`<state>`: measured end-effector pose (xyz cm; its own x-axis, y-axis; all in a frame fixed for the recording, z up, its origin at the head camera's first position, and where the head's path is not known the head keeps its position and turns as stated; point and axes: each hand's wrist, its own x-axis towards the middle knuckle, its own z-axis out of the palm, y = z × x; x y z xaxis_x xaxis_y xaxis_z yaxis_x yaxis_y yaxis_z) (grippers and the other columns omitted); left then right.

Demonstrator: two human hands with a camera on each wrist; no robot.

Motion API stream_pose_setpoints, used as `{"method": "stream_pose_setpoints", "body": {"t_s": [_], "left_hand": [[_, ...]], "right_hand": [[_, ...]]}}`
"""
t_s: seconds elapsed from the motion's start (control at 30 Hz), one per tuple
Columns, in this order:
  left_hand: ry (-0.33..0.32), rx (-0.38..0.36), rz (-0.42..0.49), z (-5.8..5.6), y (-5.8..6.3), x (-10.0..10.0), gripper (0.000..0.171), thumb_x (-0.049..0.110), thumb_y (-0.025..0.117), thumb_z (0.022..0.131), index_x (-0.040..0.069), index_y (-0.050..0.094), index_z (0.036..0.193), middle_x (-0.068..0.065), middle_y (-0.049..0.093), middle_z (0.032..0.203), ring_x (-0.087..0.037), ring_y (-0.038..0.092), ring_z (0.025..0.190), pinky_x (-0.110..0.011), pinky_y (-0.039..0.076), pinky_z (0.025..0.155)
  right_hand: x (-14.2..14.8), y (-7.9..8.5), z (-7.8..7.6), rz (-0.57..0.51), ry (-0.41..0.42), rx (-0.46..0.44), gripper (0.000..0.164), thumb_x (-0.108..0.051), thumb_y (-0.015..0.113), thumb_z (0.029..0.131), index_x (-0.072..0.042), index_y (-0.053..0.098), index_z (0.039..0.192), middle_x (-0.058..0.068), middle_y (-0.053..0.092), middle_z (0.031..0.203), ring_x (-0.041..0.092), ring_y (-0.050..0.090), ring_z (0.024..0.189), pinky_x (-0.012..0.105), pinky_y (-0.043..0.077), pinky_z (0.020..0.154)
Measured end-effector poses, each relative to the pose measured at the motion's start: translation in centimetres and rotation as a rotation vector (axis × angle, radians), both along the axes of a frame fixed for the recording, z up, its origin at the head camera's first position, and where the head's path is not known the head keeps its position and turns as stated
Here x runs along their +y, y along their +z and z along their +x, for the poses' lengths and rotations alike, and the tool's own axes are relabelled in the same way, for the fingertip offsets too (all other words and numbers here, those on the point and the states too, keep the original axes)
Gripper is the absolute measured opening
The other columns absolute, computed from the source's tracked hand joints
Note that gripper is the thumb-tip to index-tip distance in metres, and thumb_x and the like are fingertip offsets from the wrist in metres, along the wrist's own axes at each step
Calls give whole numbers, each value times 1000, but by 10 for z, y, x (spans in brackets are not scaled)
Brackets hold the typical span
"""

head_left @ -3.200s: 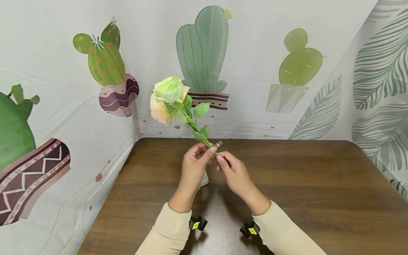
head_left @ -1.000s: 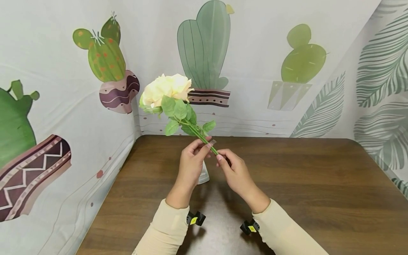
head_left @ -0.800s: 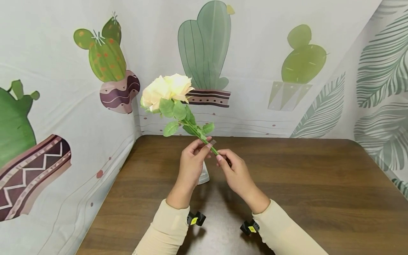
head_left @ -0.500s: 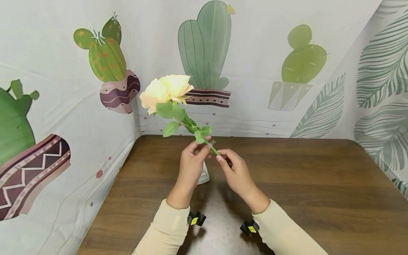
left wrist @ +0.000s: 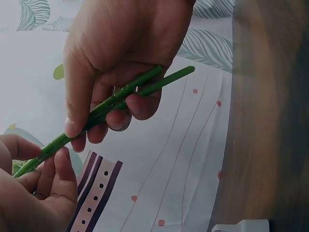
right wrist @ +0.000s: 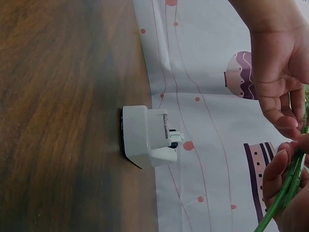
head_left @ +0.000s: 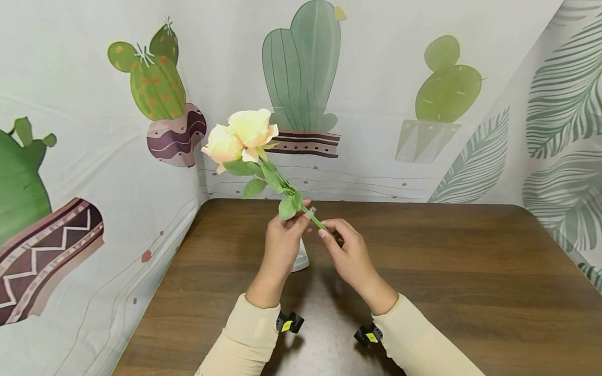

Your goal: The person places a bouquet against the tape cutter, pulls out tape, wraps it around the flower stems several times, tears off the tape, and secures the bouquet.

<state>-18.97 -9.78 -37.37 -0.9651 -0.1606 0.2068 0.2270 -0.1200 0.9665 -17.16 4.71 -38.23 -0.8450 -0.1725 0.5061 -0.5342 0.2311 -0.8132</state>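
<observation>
Two pale peach-cream roses (head_left: 251, 128), their green stems (head_left: 317, 221) bundled together, are held above the table, blossoms to the upper left. My left hand (head_left: 283, 241) pinches the stems just below the leaves (head_left: 288, 207). A short strip of clear tape (head_left: 312, 210) sticks up by the left thumb. Lower down, my right hand (head_left: 348, 251) grips the stems between thumb and fingers; in the left wrist view two cut stem ends (left wrist: 186, 72) protrude past its fingers. Behind the left hand, partly hidden, stands a white tape dispenser (right wrist: 137, 135).
The brown wooden table (head_left: 447, 271) stretches out to the right and front. Behind it hangs a white cloth (head_left: 376, 177) printed with cacti and leaves. Black wrist cameras (head_left: 292, 322) are strapped at both sleeves.
The roses and leaves have turned about their stems, so peach blossoms now face me where a greenish one did. Both hands stay nearly in place on the stems.
</observation>
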Motion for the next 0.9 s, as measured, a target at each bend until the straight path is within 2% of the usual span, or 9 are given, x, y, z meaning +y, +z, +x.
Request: {"method": "stream_pose_setpoints", "body": {"t_s": [0.1, 0.33, 0.43, 0.53, 0.73, 0.9], "left_hand": [[-1, 8, 17, 0, 1, 1, 33, 2, 63, 95, 0, 65, 127, -16, 68, 122, -7, 64, 87, -22, 55, 74], [-6, 3, 9, 1, 2, 1, 35, 3, 63, 95, 6, 60, 130, -12, 68, 125, -10, 65, 89, -34, 57, 81], [-8, 5, 7, 1, 2, 1, 35, 4, 64, 95, 6, 61, 129, -12, 68, 123, -11, 65, 89, -34, 57, 81], [-9, 15, 9, 1, 2, 1, 34, 4, 64, 95, 5, 60, 129, -11, 68, 120, -11, 65, 88, -31, 57, 79], [-26, 54, 29, -1, 0, 2, 32, 3, 65, 96, 1, 60, 127, -8, 68, 109, -12, 65, 86, -29, 58, 76], [-31, 51, 9, -1, -2, 2, 30, 4, 64, 96, 0, 63, 126, -14, 69, 105, -13, 67, 86, -31, 59, 78]], "right_hand": [[0, 1, 1, 7, -12, 6, 13, -2, 62, 98, 3, 68, 108, 15, 65, 93, 8, 55, 76, 28, 51, 66], [0, 2, 2, 21, -18, 8, 13, -3, 63, 97, 0, 68, 110, 14, 66, 98, 9, 56, 79, 29, 51, 69], [0, 1, 1, 20, -20, 14, 13, -2, 64, 97, 1, 68, 109, 14, 66, 98, 10, 56, 79, 29, 51, 69], [0, -5, -3, 24, -26, 10, 13, -1, 64, 96, 1, 68, 108, 14, 66, 98, 11, 56, 80, 29, 51, 69], [1, -27, -17, 38, -49, 11, 14, -3, 67, 95, -1, 68, 109, 13, 67, 98, 12, 57, 80, 27, 50, 67], [3, -32, -19, 21, -51, 25, 14, -10, 70, 95, -8, 69, 109, 7, 67, 98, 17, 59, 81, 28, 50, 68]]}}
